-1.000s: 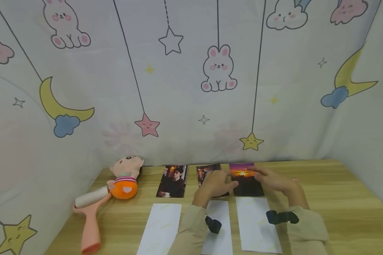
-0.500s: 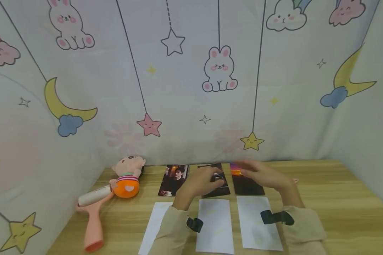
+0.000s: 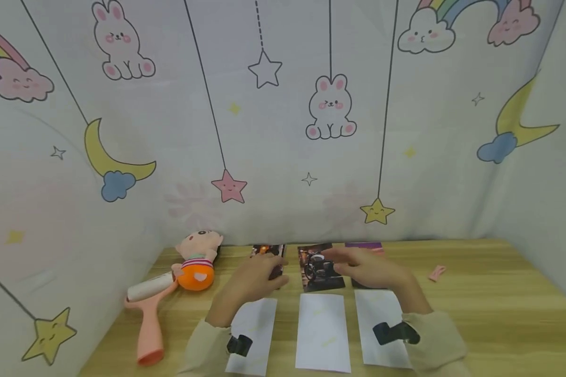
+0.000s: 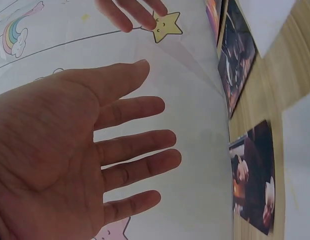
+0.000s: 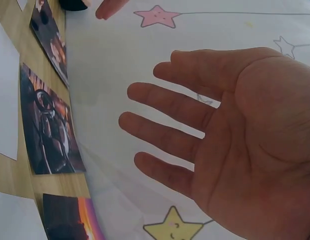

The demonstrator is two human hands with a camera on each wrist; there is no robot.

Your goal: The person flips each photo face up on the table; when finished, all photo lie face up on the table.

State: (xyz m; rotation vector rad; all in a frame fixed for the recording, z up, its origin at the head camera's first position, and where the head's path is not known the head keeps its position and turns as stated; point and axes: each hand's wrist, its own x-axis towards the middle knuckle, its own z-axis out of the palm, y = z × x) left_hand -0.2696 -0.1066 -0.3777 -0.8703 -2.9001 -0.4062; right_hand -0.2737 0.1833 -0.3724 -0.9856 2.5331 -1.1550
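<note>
My left hand (image 3: 252,280) hovers with fingers spread over the left photo, which pictures a person in dark clothes (image 4: 252,175); the hand partly covers that photo in the head view. The motorcycle photo (image 3: 317,269) lies in the middle of the row. Above the right side of it and the sunset photo (image 5: 70,217) is my right hand (image 3: 372,267), also with straight, parted fingers. Both palms (image 4: 50,150) (image 5: 260,130) hold nothing in the wrist views. Nearer to me lie three white sheets: left (image 3: 254,327), middle (image 3: 323,332) and right (image 3: 382,327).
At the left of the wooden table (image 3: 490,314) lie a plush toy (image 3: 195,267) in orange and a pink-handled lint roller (image 3: 150,314). A small pink clip-like object (image 3: 436,273) lies to the right. A cartoon-printed curtain (image 3: 273,141) stands behind the table.
My left hand has moved left, from the motorcycle photo to the left photo. The right hand has shifted left from the sunset photo towards the middle one. The head view has turned slightly.
</note>
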